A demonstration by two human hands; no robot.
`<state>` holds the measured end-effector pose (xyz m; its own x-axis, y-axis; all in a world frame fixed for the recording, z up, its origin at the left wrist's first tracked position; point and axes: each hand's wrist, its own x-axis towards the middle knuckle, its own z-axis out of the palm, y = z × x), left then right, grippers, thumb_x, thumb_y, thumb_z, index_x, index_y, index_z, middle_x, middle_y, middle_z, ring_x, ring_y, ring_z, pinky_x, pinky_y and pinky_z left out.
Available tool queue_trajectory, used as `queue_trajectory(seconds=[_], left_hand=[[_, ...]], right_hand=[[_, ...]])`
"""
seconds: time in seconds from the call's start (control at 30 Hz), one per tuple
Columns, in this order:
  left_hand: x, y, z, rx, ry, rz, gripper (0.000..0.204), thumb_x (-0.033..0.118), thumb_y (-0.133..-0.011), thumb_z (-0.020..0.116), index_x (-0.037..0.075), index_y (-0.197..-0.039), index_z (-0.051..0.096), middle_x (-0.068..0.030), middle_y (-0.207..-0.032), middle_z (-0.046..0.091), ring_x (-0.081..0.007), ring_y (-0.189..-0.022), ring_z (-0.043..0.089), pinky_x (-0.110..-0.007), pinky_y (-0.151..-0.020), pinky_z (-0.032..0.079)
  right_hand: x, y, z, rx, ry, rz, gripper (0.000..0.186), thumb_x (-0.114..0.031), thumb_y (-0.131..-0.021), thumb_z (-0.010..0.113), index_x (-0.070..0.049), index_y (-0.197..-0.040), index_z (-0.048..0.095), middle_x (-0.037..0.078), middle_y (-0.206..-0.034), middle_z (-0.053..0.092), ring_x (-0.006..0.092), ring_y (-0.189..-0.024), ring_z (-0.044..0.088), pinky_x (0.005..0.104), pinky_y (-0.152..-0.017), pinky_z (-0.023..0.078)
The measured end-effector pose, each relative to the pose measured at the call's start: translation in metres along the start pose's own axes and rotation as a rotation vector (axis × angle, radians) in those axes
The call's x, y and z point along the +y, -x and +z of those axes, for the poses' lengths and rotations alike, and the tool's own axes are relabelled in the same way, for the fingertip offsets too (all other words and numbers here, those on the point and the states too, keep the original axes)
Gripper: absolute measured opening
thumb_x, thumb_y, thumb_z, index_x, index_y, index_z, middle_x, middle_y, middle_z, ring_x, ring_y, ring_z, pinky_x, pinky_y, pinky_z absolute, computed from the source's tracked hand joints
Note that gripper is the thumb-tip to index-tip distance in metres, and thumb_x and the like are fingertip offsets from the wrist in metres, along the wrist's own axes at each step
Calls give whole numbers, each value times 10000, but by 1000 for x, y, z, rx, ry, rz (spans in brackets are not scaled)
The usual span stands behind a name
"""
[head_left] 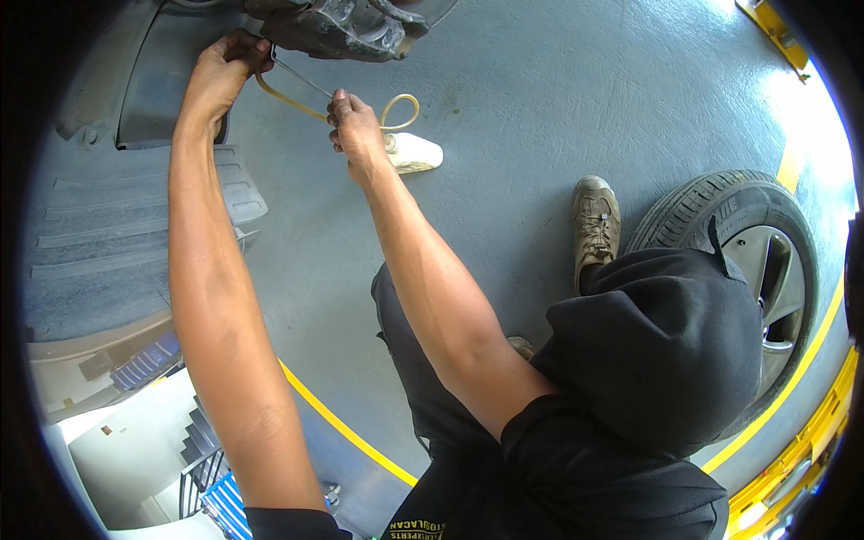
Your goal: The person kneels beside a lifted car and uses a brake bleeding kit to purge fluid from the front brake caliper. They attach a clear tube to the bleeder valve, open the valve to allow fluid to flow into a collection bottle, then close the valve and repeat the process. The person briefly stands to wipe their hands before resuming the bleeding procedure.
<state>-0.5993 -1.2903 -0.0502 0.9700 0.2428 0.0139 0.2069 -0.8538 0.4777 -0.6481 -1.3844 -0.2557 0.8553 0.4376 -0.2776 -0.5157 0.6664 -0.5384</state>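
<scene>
Now | left hand [220, 72] closed round yellowish tube [288, 101] end at brake caliper [337, 27] | right hand [355, 130] pinching tube loop, thin metal rod [301, 78] between hands | white bottle [414, 151] just beside right hand | wheel [756, 243] well apart.

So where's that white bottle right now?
In the head view, the white bottle lies on the grey floor near the top centre, just right of the right hand, at the end of the looped yellowish tube.

Rubber hose [297, 104]: thin, translucent amber, flexible; runs from under the grimy metal brake assembly [346, 29] rightward, ending in an upright loop. Thin metal rod [301, 77]: straight, slanted, above the hose. White plastic bottle [412, 151]: lying on grey floor.
</scene>
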Motion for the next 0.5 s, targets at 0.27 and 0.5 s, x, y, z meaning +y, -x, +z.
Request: queue_trajectory(seconds=[0.27,0.5], left_hand=[[2,0,-1,-15,13,-4,117,167,-1004,705,64,-1041,747,-33,-923,742,-147,-908,707,-352,-1021,494],[5,2,0,21,-38,30,118,164,-1002,693,70,-1045,749,-35,-924,744,-149,-913,712,-351,-1002,496]], right_hand=[[-2,3,0,-7,-6,-1,419,-451,-1133,481,-97,-926,566,-24,-798,484,101,-677,396,292,-615,363],[-2,3,0,3,24,0,427,-453,-1135,476,-84,-946,580,-14,-802,492,106,-689,407,298,-628,378]])
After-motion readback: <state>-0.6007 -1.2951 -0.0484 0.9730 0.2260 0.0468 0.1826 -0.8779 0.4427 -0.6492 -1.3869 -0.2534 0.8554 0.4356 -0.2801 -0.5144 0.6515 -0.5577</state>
